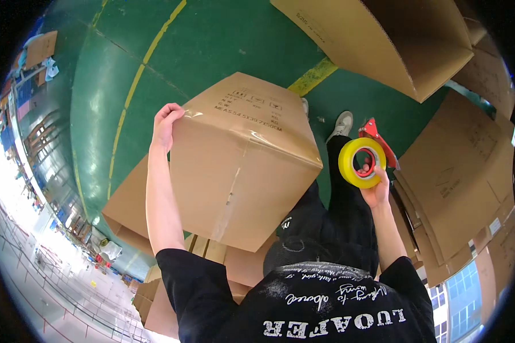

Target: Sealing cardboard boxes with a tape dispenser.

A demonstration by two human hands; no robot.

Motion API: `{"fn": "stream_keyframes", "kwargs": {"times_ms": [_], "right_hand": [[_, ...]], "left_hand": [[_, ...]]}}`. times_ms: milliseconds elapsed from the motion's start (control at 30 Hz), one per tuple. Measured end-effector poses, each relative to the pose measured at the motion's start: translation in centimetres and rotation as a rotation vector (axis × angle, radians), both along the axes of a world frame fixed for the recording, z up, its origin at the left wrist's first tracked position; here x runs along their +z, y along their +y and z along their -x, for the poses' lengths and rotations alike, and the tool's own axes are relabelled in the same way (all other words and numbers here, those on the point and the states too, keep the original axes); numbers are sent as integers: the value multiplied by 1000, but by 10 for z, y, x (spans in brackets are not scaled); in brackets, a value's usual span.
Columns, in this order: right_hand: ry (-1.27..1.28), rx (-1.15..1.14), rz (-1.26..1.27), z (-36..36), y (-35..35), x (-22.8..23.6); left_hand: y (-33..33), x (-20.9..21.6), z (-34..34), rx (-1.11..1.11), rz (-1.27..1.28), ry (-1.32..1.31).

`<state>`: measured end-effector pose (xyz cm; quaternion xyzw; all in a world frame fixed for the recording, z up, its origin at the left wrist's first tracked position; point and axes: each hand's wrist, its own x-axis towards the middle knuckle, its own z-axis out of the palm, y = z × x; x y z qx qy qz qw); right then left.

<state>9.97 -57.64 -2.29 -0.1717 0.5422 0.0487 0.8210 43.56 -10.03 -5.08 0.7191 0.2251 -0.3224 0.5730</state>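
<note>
A brown cardboard box [240, 166] with dark print on its far side is tilted in front of me. Clear tape runs along its upper edge, and another strip goes down the middle of the face turned to me. My left hand [167, 121] has its fingers curled over the box's far left corner, at the end of the tape. Off to the right of the box, my right hand [375, 186] grips a red tape dispenser [376, 137] loaded with a wide yellow tape roll [349, 164]. Its fingers reach through the roll's core.
A large open carton [360, 40] stands at the far right. Flattened cardboard sheets [458, 177] lean upright on my right. More cartons [133, 200] sit to the left and below the box. Yellow lines [133, 91] cross the green floor [206, 40].
</note>
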Motion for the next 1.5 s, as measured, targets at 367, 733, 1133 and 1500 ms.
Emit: {"fn": "stream_keyframes", "kwargs": {"times_ms": [367,733,1133,1500], "right_hand": [[0,-33,2,-11,3,-1],[-18,-63,-35,-18,5,10],[-55,-173,-95,-37,28,16],[-120,-231,-207,-60,60,19]], "left_hand": [[-20,-14,-1,-58,-314,-239],[-129,14,95,-898,-552,-1142],[-230,33,205,-1505,-235,-1000],[-229,42,179,-1512,-396,-912]]}}
